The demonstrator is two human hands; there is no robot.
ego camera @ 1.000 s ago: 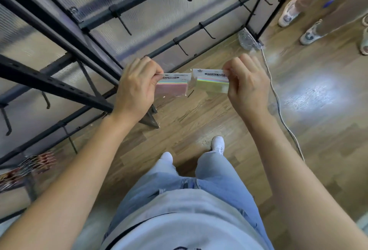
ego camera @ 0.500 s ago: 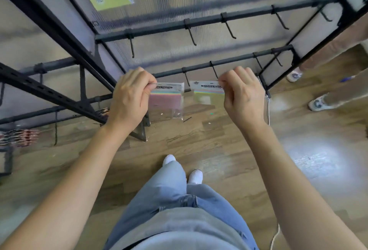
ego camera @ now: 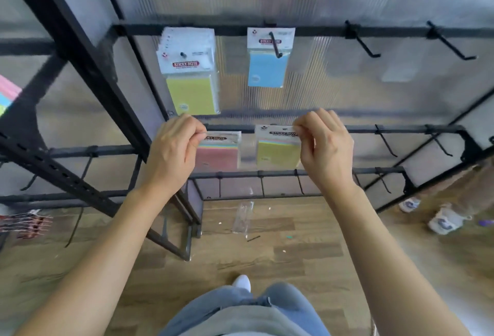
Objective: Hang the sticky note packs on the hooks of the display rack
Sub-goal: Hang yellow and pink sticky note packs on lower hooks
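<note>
The pink pack (ego camera: 217, 153) and the yellow pack (ego camera: 278, 148) are both held in the air, side by side and a little apart, just in front of the middle bar (ego camera: 361, 129) of the rack (ego camera: 69, 30). The left hand (ego camera: 173, 148) pinches the top card of the pink one at its left corner. The right hand (ego camera: 326, 145) pinches the top card of the yellow one at its right corner. Each grip is thumb against fingers, pressed on the card.

The step in hand seems to be the hanging itself: bringing the card holes to hooks on this bar. Any hooks behind the packs are hidden, so I cannot tell if a hole is already on. The next move probably needs each hole lined up with a hook tip, then a push toward the far panel.

Above hang a yellow stack (ego camera: 189, 73) and a blue pack (ego camera: 267, 62). To the right there are empty hooks (ego camera: 385, 143). A clear wrapper (ego camera: 243, 218) lies on the floor near the rack foot.
</note>
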